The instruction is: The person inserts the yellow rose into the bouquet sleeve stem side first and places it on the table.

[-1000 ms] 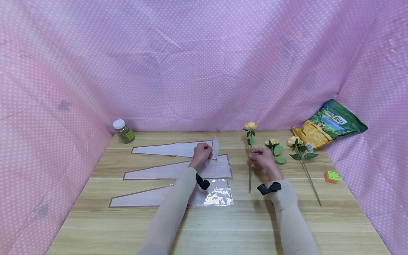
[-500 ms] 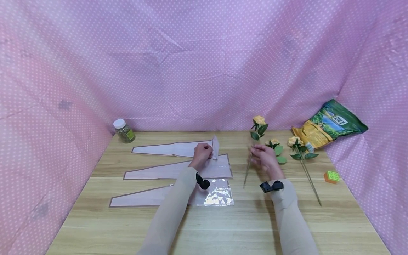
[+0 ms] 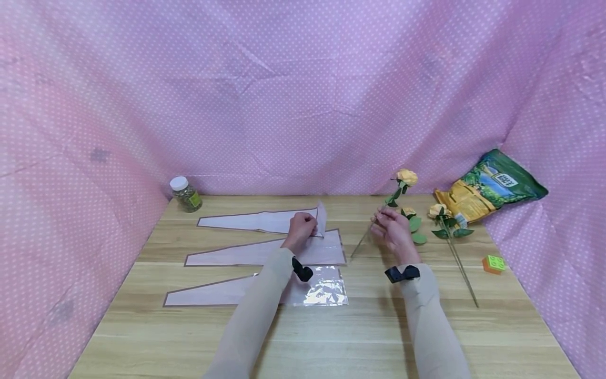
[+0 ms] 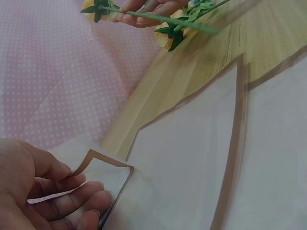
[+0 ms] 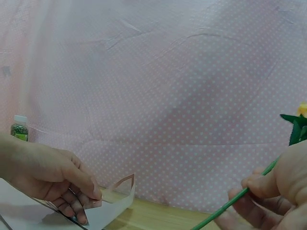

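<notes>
Three tapered flower sleeves, whitish with brown borders, lie in a row on the table. My left hand (image 3: 301,227) pinches the open end of the farthest flower sleeve (image 3: 241,221). Thumb and fingers hold its lifted brown edge (image 4: 98,155) in the left wrist view. My right hand (image 3: 394,229) grips a yellow artificial rose (image 3: 407,177) by its green stem (image 5: 225,207). The rose slants, bloom up to the right and stem end down left towards the sleeves. The middle sleeve (image 3: 227,257) and the nearest sleeve (image 3: 203,296) lie flat, partly covered by my left forearm.
Another yellow rose (image 3: 414,223) lies behind my right hand, its stem hidden. One more rose (image 3: 440,210) lies further right. A green and yellow bag (image 3: 492,184) leans at the back right, near a toy block (image 3: 494,264). A white-capped jar (image 3: 185,196) stands back left.
My right hand has lifted the rose and tilted it: the bloom swung right, the stem end left towards the sleeves. My left hand has stayed at the far sleeve's end.
</notes>
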